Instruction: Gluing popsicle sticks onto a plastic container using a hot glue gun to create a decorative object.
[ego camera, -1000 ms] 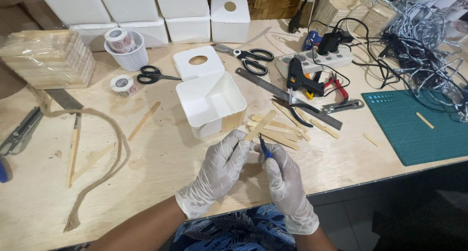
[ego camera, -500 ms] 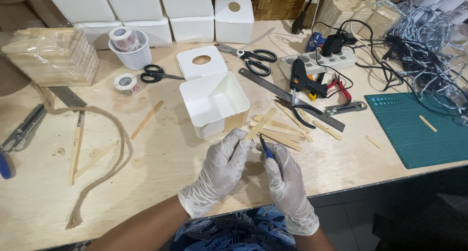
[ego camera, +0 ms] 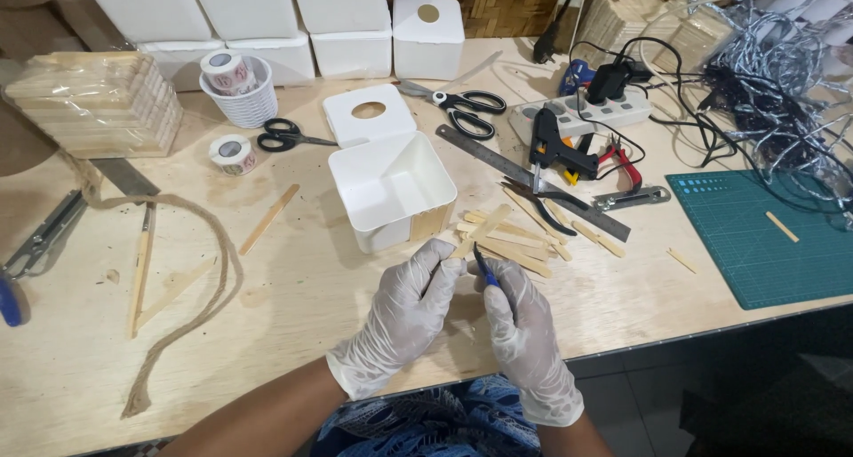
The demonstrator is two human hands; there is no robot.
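Note:
Both hands wear white gloves near the table's front edge. My left hand (ego camera: 404, 310) pinches the lower end of a flat wooden stick (ego camera: 481, 230) that slants up to the right. My right hand (ego camera: 524, 319) grips a small blue-handled cutting tool (ego camera: 482, 267), its dark tip touching the stick. Just beyond lie several loose wooden sticks (ego camera: 524, 244) and an open white plastic box (ego camera: 391, 190) with a stick glued on its side; its lid (ego camera: 368, 115) with a round hole lies behind it.
A steel ruler (ego camera: 524, 177), black glue gun (ego camera: 555, 146), pliers (ego camera: 533, 204), two scissors (ego camera: 462, 106) (ego camera: 289, 135), tape rolls (ego camera: 233, 153), power strip (ego camera: 586, 111) and cables lie behind. A green cutting mat (ego camera: 764, 235) is right; rope (ego camera: 191, 297) and bundled sticks (ego camera: 93, 102) left. White boxes (ego camera: 302, 17) line the back.
Both hands stay together on the stick and tool, with only small shifts. The view has tilted slightly.

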